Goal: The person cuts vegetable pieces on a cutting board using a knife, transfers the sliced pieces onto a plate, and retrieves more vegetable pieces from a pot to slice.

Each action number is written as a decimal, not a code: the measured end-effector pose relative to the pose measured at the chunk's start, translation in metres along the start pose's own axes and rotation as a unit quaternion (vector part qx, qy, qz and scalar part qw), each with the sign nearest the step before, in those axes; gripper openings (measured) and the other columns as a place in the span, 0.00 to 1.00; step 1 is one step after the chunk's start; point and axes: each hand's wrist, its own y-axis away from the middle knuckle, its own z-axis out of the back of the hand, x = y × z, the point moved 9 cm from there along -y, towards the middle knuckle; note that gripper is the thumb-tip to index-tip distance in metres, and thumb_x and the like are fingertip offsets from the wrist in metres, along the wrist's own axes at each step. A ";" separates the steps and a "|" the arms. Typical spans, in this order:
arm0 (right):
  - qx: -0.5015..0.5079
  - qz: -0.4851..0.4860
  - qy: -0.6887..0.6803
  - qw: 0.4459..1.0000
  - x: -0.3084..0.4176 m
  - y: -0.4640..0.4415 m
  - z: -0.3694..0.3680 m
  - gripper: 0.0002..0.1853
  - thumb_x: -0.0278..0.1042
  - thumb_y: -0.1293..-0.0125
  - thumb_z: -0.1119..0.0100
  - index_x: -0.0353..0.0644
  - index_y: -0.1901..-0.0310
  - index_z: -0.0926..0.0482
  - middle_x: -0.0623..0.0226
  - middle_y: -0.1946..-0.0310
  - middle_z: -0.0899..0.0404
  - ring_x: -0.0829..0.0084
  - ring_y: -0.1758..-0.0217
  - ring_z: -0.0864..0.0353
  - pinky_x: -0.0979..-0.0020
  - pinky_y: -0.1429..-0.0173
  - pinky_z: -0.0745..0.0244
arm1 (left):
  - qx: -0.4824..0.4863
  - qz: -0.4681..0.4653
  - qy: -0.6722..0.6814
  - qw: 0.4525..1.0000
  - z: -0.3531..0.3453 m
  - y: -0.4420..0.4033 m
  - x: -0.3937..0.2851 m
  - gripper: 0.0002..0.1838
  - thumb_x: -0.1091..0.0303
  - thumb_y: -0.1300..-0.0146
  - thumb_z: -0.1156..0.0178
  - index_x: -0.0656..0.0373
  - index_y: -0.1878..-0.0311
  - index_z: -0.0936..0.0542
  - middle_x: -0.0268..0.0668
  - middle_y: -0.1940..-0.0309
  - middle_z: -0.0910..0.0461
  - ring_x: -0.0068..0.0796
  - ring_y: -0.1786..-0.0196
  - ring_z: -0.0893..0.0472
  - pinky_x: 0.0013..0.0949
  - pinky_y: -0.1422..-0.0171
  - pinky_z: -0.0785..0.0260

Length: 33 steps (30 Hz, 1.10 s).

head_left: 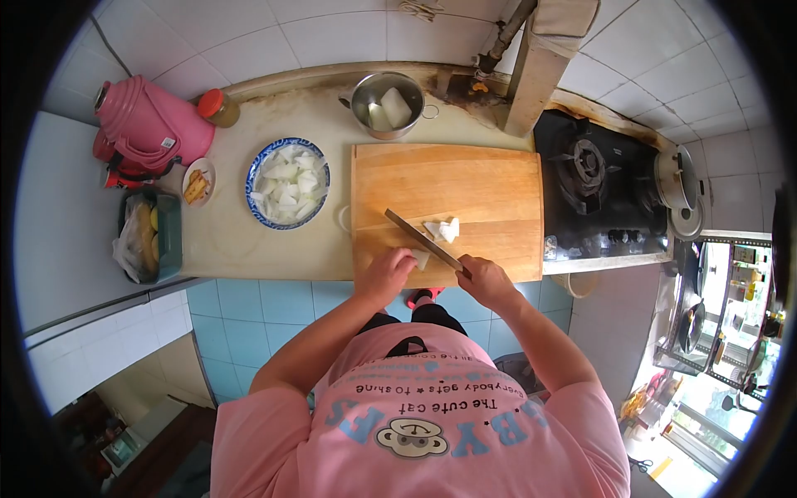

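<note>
A wooden cutting board (pixel 465 178) lies on the counter below me. My right hand (pixel 488 282) is closed round the handle of a knife (pixel 419 237), whose blade slants up and left over the board. At the board's front edge, my left hand (pixel 388 275) has its fingers on a white vegetable piece (pixel 421 259), close to the blade. Several cut white pieces (pixel 444 229) lie beyond the knife. To the left, a blue-rimmed plate (pixel 251 187) holds many cut white pieces. A metal pot (pixel 359 101) behind the board contains larger white chunks.
A black gas stove (pixel 610 203) with a pot (pixel 677 178) is at the right. On the left stand a pink thermos (pixel 158 124), a red-lidded jar (pixel 218 108), a small dish (pixel 209 170) of food and a green basket (pixel 170 236). A boxed post (pixel 544 75) rises behind the board.
</note>
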 end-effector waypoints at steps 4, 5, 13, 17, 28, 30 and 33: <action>-0.045 -0.024 0.028 0.998 -0.005 0.000 0.010 0.11 0.36 0.34 0.39 0.39 0.56 0.23 0.52 0.70 0.19 0.49 0.66 0.17 0.53 0.60 0.21 | -0.006 -0.020 0.044 0.999 -0.011 0.000 -0.009 0.11 0.77 0.42 0.39 0.56 0.55 0.19 0.37 0.52 0.22 0.45 0.50 0.21 0.44 0.45 0.27; -0.044 -0.021 0.018 0.999 -0.005 0.001 0.013 0.11 0.35 0.34 0.38 0.39 0.55 0.22 0.53 0.70 0.19 0.49 0.66 0.17 0.53 0.60 0.21 | -0.011 -0.029 0.056 0.998 -0.011 -0.002 -0.011 0.11 0.77 0.42 0.39 0.57 0.56 0.19 0.38 0.52 0.22 0.45 0.50 0.21 0.44 0.45 0.27; -0.041 0.025 0.013 0.999 0.014 0.009 0.030 0.10 0.34 0.34 0.38 0.39 0.56 0.23 0.54 0.72 0.19 0.50 0.67 0.17 0.55 0.62 0.21 | -0.021 -0.079 0.029 0.996 -0.035 -0.027 0.009 0.09 0.70 0.36 0.42 0.57 0.53 0.20 0.35 0.52 0.22 0.41 0.50 0.20 0.41 0.49 0.23; -0.021 0.038 0.037 0.998 0.020 0.009 0.034 0.09 0.34 0.34 0.39 0.39 0.57 0.23 0.54 0.72 0.19 0.50 0.68 0.17 0.55 0.62 0.21 | -0.027 -0.102 0.009 0.994 -0.032 -0.026 0.008 0.09 0.70 0.36 0.42 0.56 0.53 0.19 0.34 0.53 0.22 0.39 0.49 0.20 0.39 0.49 0.21; -0.012 0.066 0.090 0.994 0.023 -0.018 0.002 0.08 0.34 0.32 0.43 0.38 0.61 0.25 0.51 0.73 0.19 0.50 0.70 0.17 0.54 0.65 0.21 | -0.015 -0.066 -0.027 0.997 -0.037 -0.021 0.012 0.12 0.69 0.36 0.44 0.52 0.51 0.19 0.30 0.51 0.22 0.35 0.49 0.19 0.38 0.52 0.21; -0.047 0.071 0.089 0.992 0.021 -0.024 -0.004 0.08 0.34 0.33 0.42 0.39 0.60 0.25 0.52 0.72 0.19 0.50 0.70 0.17 0.54 0.65 0.21 | -0.015 -0.058 -0.017 0.998 -0.033 -0.020 0.010 0.12 0.68 0.36 0.44 0.51 0.50 0.20 0.30 0.51 0.22 0.35 0.50 0.19 0.38 0.52 0.20; -0.064 0.067 0.074 0.993 0.022 -0.020 -0.002 0.08 0.34 0.33 0.41 0.39 0.59 0.24 0.53 0.72 0.19 0.50 0.69 0.17 0.54 0.64 0.21 | 0.013 -0.025 -0.039 0.999 -0.029 -0.019 0.007 0.13 0.69 0.36 0.45 0.50 0.48 0.20 0.29 0.50 0.22 0.36 0.50 0.18 0.38 0.53 0.20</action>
